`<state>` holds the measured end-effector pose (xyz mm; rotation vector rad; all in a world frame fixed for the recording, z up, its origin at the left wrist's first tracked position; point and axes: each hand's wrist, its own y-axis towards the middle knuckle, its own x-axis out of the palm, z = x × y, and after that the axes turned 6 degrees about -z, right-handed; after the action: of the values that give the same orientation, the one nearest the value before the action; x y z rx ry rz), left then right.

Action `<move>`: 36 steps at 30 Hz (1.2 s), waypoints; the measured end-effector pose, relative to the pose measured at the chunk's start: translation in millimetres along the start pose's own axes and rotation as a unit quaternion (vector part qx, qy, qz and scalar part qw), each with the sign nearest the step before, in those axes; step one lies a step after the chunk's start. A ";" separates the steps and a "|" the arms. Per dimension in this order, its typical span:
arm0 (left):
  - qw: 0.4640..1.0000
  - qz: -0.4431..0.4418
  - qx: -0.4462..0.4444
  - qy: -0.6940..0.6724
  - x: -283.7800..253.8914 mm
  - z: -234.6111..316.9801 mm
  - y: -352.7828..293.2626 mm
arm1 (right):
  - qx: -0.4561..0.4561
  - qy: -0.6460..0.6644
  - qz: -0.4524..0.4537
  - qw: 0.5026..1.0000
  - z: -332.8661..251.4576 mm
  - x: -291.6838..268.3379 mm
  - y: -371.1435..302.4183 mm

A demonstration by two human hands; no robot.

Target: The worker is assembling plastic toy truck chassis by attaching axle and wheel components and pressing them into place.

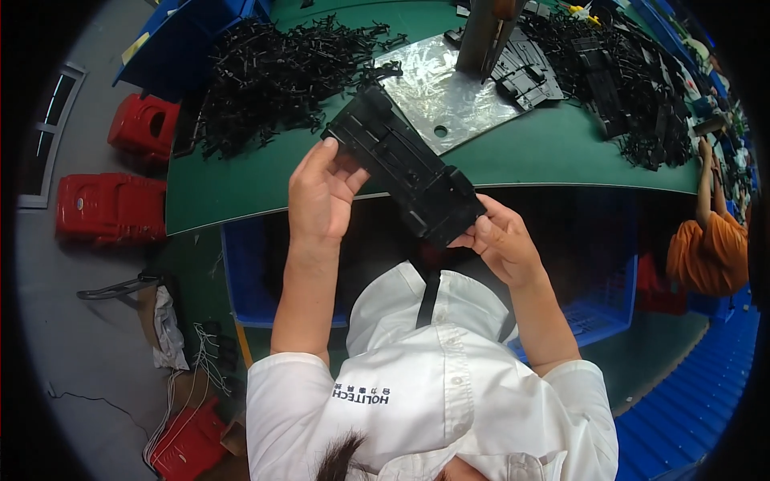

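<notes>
At the frame's centre, the left hand (pixel 322 191) grips the black part (pixel 401 164) by its upper-left end, the right hand (pixel 507 244) its lower-right; light, even pressure should prevent flexing.

"What's hidden about the black molded plastic frame (pixel 401 160)?"

"Its far face, plus some fingertips of the left hand (pixel 322 192) and right hand (pixel 507 244) behind it."

"And on the green table (pixel 265 180)?"

"Pieces in the heap of small black parts (pixel 265 76) are too tangled to tell apart; the metal post (pixel 485 36) runs off the top edge and covers part of the metal plate (pixel 425 100)."

"Lower down?"

"Shadow hides the blue crate's (pixel 597 321) inside, and the dark right rim cuts off the co-worker in orange (pixel 710 252)."
</notes>
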<state>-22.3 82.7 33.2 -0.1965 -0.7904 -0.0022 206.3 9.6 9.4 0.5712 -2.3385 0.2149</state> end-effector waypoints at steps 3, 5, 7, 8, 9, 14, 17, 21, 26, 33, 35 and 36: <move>1.000 -0.011 0.017 0.005 2.9 -6.0 -10.9 | -0.033 0.006 0.054 0.998 1.9 -1.8 -3.5; 1.000 -0.019 0.009 0.012 7.6 -10.9 -18.2 | -0.049 0.008 0.101 0.994 -1.5 -5.3 -2.5; 0.999 -0.026 0.003 0.022 12.8 -13.6 -26.0 | -0.056 0.001 0.142 0.988 -7.0 -7.9 -2.4; 0.999 -0.031 0.001 0.022 11.0 -14.4 -28.5 | -0.066 0.006 0.153 0.986 -12.9 -5.4 -2.0; 0.998 -0.057 -0.031 0.016 5.8 -13.6 -31.8 | -0.065 0.004 0.155 0.986 -16.8 -11.7 -4.1; 0.980 -0.087 -0.040 0.176 3.4 0.4 -39.4 | -0.026 -0.023 0.166 0.985 -58.7 -32.5 -23.9; 0.835 -0.167 0.131 0.508 16.3 1.9 -43.0 | -0.002 -0.107 0.178 0.978 -71.9 -36.9 -27.1; 0.530 -0.336 0.230 0.744 79.3 -5.6 -57.7 | 0.073 -0.266 0.148 0.950 -79.3 -25.3 -22.4; 0.522 -0.388 0.208 0.731 97.2 -42.8 -51.9 | 0.067 -0.239 0.128 0.960 -85.5 -16.8 -16.3; 0.631 -0.312 0.163 0.691 104.3 -43.2 -29.8 | 0.069 -0.085 0.089 0.990 -115.7 -35.7 -12.0; 0.756 -0.265 0.040 0.597 97.6 -33.4 -19.7 | -0.074 -0.332 0.196 0.920 -124.9 -62.8 -1.0; 0.862 -0.215 -0.082 0.452 95.8 -28.7 -17.1 | -0.145 -0.510 0.273 0.802 -130.5 -86.6 4.6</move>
<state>64.2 67.8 84.1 -0.1511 0.1283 -0.5534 339.5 83.3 46.6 -0.2795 -3.4559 -0.2850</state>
